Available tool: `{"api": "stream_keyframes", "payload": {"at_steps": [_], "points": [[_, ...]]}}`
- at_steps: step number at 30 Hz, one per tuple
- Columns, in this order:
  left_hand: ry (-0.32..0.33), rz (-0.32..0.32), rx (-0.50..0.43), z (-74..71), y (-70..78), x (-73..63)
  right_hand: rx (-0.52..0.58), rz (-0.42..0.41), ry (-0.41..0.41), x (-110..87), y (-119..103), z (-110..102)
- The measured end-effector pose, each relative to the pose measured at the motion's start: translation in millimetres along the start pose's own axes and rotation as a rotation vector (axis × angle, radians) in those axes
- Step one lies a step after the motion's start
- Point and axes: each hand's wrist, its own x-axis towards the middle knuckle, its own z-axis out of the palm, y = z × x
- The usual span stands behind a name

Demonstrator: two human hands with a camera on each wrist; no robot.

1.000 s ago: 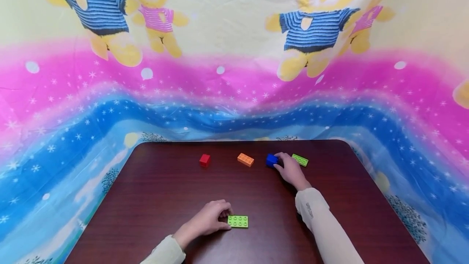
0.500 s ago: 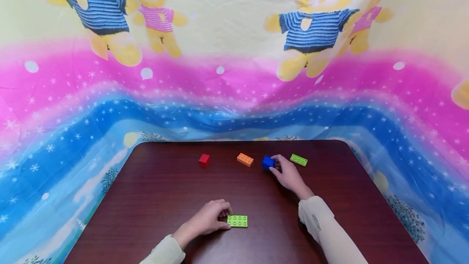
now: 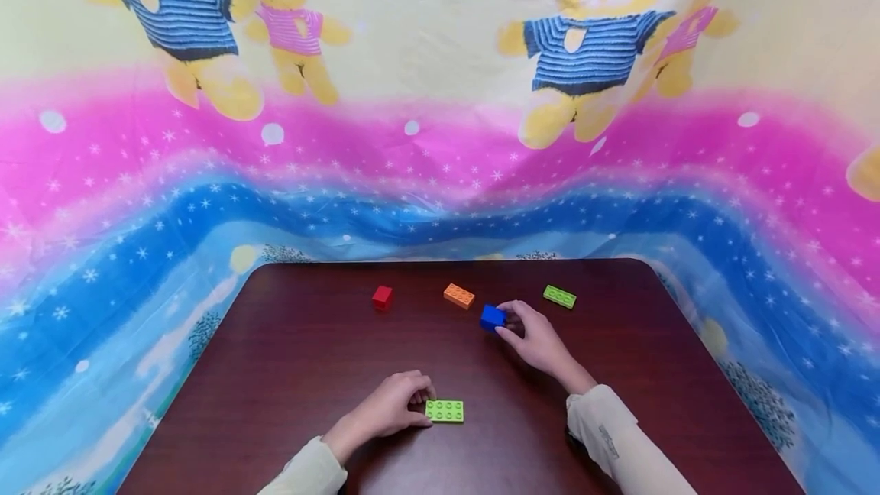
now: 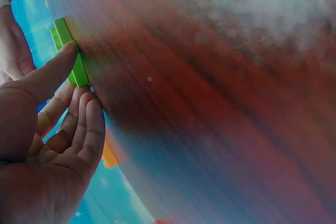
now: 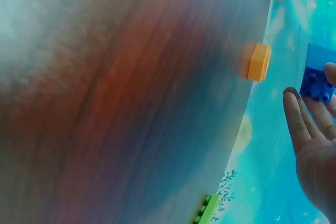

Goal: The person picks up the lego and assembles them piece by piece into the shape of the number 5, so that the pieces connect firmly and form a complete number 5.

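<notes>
My left hand pinches the left end of a lime-green toy brick lying studs-up near the front middle of the table. In the left wrist view, the thumb presses one side of that green brick and fingertips touch its end. My right hand holds a blue toy brick between thumb and fingers, in front of the orange brick. The right wrist view shows the blue brick held off the tabletop, its studs turned toward the fingers.
Along the far side of the dark wooden table lie a red brick, an orange brick and a second lime-green brick. Behind the table hangs a bear-printed cloth, which also surrounds both sides.
My right hand has drawn the blue brick away from the far row, leftward and toward me. The left hand and its green brick have stayed in place.
</notes>
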Motion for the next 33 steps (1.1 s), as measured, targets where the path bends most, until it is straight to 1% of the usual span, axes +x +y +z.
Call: {"api": "stream_keyframes", "payload": {"at_steps": [5, 9, 13, 18, 21, 25, 33], "points": [[-0.003, 0.0, 0.006, -1.5, 0.3, -0.4, 0.0, -0.017, -0.011, -6.1, -5.6, 0.4], [0.001, 0.002, 0.012, -1.8, 1.3, -0.4, 0.0, -0.05, -0.002, -11.3, -8.9, 0.8], [0.01, 0.028, 0.015, -2.4, 2.7, -0.3, 0.001, -0.086, 0.004, -16.7, -13.0, 2.0], [0.018, 0.052, 0.01, -3.7, 4.7, -1.0, 0.01, -0.109, -0.01, -24.1, -21.1, 4.4], [0.016, 0.048, 0.006, -4.1, 4.7, -1.5, 0.014, -0.101, -0.035, -28.2, -26.5, 6.2], [0.008, 0.026, -0.004, -4.2, 4.4, -0.9, 0.021, -0.102, -0.068, -33.3, -32.4, 8.7], [0.0, 0.014, -0.007, -3.9, 3.9, -0.5, 0.029, -0.136, -0.075, -42.8, -36.6, 16.3]]}}
